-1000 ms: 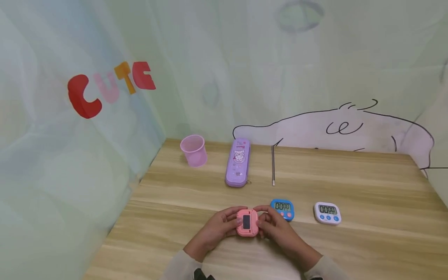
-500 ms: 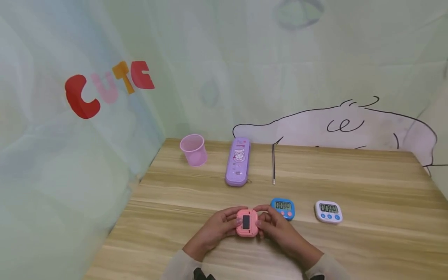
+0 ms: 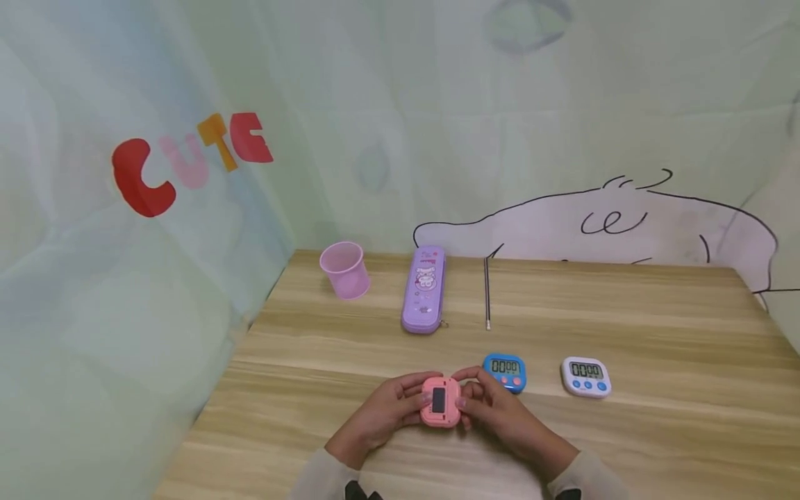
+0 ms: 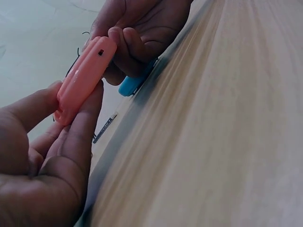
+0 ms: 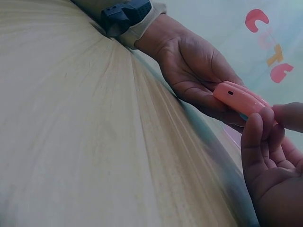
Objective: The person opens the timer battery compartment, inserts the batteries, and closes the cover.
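A pink timer [image 3: 440, 402] is held just above the wooden table [image 3: 656, 437] near its front edge, its back with a dark panel facing up. My left hand [image 3: 390, 410] grips its left side with thumb and fingers. My right hand [image 3: 494, 410] pinches its right side. In the left wrist view the pink timer [image 4: 85, 80] shows edge-on between the fingers of both hands. The right wrist view shows the pink timer [image 5: 239, 98] lying across the left fingers [image 5: 203, 97] with my right fingertips [image 5: 258, 130] against its near end.
A blue timer [image 3: 505, 371] stands just right of my hands, a white timer [image 3: 585, 377] further right. A purple pencil case [image 3: 425, 288], a pink cup [image 3: 344, 269] and a thin black rod [image 3: 487, 292] lie towards the back. Curtain walls close the left and back.
Both hands still hold the pink timer in the same place. The right fingers have shifted slightly on its edge; the view has drifted a little.
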`<state>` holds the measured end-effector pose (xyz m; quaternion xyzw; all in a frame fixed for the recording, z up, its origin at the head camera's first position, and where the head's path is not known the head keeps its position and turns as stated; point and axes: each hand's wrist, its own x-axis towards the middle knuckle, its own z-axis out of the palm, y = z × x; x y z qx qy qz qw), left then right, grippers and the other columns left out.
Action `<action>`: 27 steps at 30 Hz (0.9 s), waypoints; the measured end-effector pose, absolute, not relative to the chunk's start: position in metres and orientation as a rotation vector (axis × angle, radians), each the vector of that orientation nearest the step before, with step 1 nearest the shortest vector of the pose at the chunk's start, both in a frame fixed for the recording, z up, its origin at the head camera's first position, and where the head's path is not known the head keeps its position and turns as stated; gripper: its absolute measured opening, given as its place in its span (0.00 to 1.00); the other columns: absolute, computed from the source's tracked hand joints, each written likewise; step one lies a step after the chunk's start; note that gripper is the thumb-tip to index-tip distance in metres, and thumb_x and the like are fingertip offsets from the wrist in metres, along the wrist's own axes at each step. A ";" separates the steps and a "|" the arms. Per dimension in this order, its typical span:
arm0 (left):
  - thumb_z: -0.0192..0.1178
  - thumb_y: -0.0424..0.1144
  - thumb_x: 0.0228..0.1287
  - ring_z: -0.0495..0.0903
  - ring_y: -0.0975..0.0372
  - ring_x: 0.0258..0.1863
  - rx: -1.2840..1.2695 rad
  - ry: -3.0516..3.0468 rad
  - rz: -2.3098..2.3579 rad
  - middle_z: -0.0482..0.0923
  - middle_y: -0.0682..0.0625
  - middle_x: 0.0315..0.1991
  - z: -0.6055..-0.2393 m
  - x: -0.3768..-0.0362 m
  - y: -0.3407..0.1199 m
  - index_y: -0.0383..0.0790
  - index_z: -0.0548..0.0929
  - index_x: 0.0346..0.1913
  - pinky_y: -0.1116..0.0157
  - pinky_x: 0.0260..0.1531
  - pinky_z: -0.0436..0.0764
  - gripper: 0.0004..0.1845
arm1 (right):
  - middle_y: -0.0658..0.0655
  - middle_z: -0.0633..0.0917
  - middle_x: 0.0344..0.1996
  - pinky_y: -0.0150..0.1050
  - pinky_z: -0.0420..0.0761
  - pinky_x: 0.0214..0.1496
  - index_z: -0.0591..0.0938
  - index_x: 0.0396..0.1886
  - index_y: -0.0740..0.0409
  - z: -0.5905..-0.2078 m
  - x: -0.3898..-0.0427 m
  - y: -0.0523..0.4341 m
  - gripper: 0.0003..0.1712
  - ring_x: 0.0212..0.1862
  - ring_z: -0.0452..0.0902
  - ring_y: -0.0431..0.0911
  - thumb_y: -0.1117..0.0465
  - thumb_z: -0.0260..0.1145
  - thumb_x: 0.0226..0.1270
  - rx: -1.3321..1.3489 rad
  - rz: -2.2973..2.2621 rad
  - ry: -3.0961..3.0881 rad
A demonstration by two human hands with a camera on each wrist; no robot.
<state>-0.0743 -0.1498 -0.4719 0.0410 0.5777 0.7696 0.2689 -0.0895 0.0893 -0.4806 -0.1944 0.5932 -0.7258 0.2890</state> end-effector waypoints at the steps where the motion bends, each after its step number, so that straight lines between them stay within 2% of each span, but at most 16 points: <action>1: 0.59 0.33 0.70 0.79 0.53 0.54 0.115 1.557 2.076 0.73 0.35 0.61 -0.471 -0.074 -0.150 0.28 0.67 0.67 0.61 0.50 0.82 0.26 | 0.57 0.76 0.33 0.34 0.81 0.37 0.62 0.64 0.66 -0.480 -0.090 0.089 0.27 0.32 0.76 0.43 0.62 0.61 0.72 -0.518 -1.933 1.584; 13: 0.58 0.34 0.70 0.79 0.54 0.54 0.093 1.633 2.077 0.73 0.35 0.61 -0.472 -0.072 -0.149 0.29 0.67 0.68 0.61 0.51 0.81 0.26 | 0.59 0.78 0.35 0.36 0.84 0.36 0.64 0.65 0.61 -0.492 -0.088 0.085 0.28 0.32 0.78 0.44 0.61 0.62 0.71 -0.497 -1.930 1.720; 21: 0.57 0.35 0.71 0.79 0.54 0.54 0.093 1.644 2.090 0.74 0.36 0.61 -0.475 -0.072 -0.150 0.30 0.67 0.68 0.60 0.52 0.81 0.26 | 0.62 0.77 0.41 0.36 0.85 0.37 0.59 0.71 0.57 -0.492 -0.082 0.082 0.45 0.36 0.79 0.44 0.65 0.74 0.58 -0.646 -1.867 1.832; 27: 0.57 0.36 0.72 0.80 0.53 0.52 0.099 1.614 2.102 0.73 0.36 0.61 -0.475 -0.075 -0.149 0.29 0.65 0.68 0.59 0.52 0.81 0.27 | 0.61 0.77 0.44 0.38 0.85 0.38 0.59 0.73 0.50 -0.487 -0.083 0.082 0.46 0.37 0.80 0.46 0.62 0.74 0.58 -0.656 -1.773 1.939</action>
